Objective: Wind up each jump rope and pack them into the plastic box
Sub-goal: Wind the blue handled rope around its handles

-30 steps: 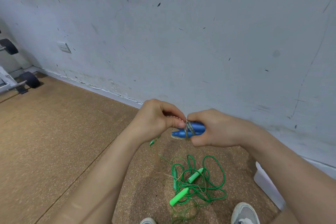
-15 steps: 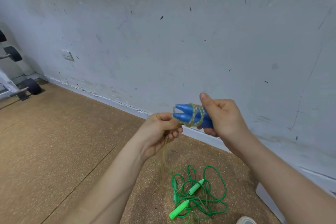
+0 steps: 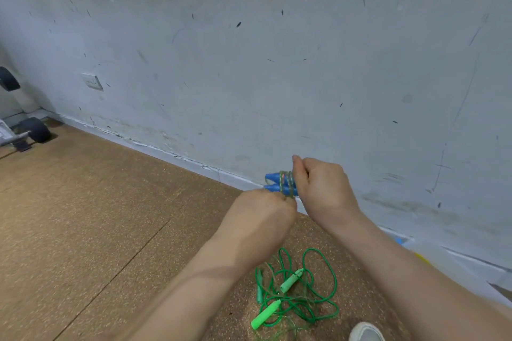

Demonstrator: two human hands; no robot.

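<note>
While the two blue handles (image 3: 273, 184) lie side by side in my right grip (image 3: 322, 188), closed round them in the air before the wall (image 3: 249, 63), a few turns of their speckled cord (image 3: 286, 183) circle them. My left grip (image 3: 263, 219) pinches the free length just below. If that pull slackens, I think the turns could slide off the tapered ends. The trailing cord might also snag the green jump rope (image 3: 299, 293) heaped on the floor (image 3: 110, 216).
</note>
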